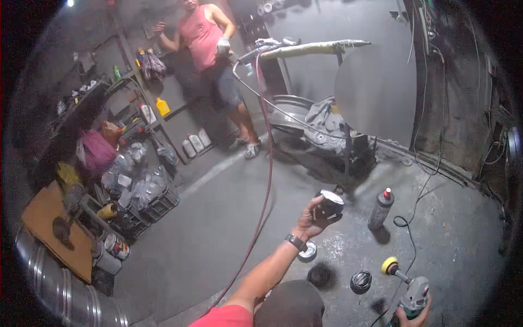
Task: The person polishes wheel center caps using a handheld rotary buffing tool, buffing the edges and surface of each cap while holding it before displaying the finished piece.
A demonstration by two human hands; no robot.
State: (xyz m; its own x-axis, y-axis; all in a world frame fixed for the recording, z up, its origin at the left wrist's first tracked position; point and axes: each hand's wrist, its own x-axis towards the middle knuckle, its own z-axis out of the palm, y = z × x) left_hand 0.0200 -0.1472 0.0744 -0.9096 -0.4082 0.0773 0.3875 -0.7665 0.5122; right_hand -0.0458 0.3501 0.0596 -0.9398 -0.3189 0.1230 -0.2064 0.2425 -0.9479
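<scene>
My left hand [312, 219], with a dark band on its wrist, is stretched forward and closed around a dark round piece with a white face [332, 200]. At the lower right, my right hand [417, 315] grips a grey-green power polisher [417, 291] by its body. The polisher carries a yellow pad [389, 265] that faces away from me. A grey bottle with a red tip [380, 211] stands on the floor right of my left hand. Below that hand lie a white-faced disc [308, 251], a dark round piece [320, 276] and a dark, shiny-faced round piece [360, 282].
Ahead, a person [210, 49] stands by a stand holding a wheel rim [289, 111] and cloths. A red hose [267, 163] crosses the floor; a black cord [417, 218] runs at right. Crates [158, 199], cardboard [57, 234] and metal rims [54, 283] line the left.
</scene>
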